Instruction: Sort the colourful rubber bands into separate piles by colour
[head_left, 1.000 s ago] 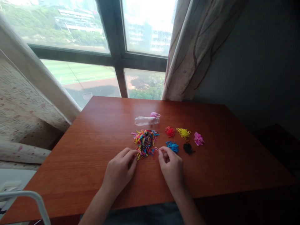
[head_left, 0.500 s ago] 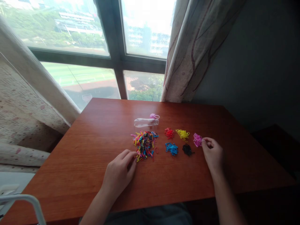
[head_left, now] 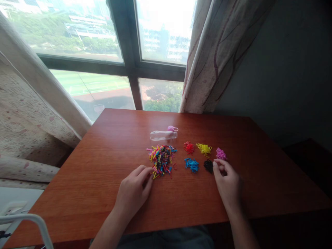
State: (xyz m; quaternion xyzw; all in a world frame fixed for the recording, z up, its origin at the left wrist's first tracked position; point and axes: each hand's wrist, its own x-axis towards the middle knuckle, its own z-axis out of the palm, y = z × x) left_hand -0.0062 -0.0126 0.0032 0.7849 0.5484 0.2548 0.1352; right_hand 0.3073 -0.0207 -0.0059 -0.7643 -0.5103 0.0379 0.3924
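Observation:
A mixed heap of small coloured rubber bands (head_left: 163,159) lies on the table's middle. My left hand (head_left: 135,186) rests at the heap's near left edge, thumb and forefinger pinched against it; what they grip is hidden. My right hand (head_left: 228,183) hovers beside the pile of black rubber bands (head_left: 208,165), its thumb and forefinger tips close together; anything between them is too small to make out. Around it are sorted piles: pink bands (head_left: 221,153), yellow bands (head_left: 204,149), red bands (head_left: 188,147) and blue bands (head_left: 191,165). A lone red band (head_left: 175,166) lies right of the heap.
Behind the heap a clear plastic bottle (head_left: 163,135) lies on its side, with a pink cap with a loop (head_left: 172,128) next to it. The brown wooden table (head_left: 103,148) meets a window with curtains (head_left: 204,79). A white curved rail (head_left: 38,221) stands at the lower left.
My right hand has left the pink pile and moved left and nearer to me, to the black pile. My left hand stays at the heap. The view has shifted slightly.

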